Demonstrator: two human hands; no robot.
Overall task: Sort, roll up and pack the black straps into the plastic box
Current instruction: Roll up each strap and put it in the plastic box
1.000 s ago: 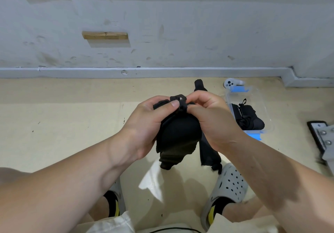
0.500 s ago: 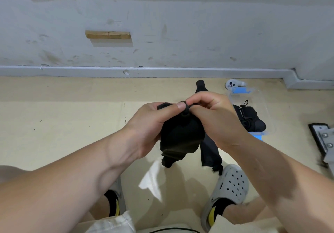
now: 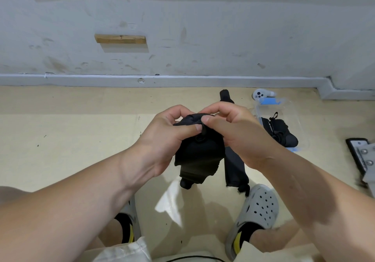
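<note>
Grip: left hand (image 3: 168,140) and right hand (image 3: 233,133) both curled round the rolled black strap (image 3: 199,158), thumbs pinching its top by a cord loop (image 3: 200,139), perhaps a fastener.
Strap: held above the floor (image 3: 85,144), between the hands; long axis hanging downward.
Way to go: plastic box (image 3: 293,109) lying right of the grip, right hand nearer.

My right hand (image 3: 233,131) has pulled the small black elastic loop (image 3: 200,138) from above the top of the rolled black fabric strap (image 3: 199,156) down onto its near face. The thumb of my left hand (image 3: 162,140) has slid lower beside it.
</note>
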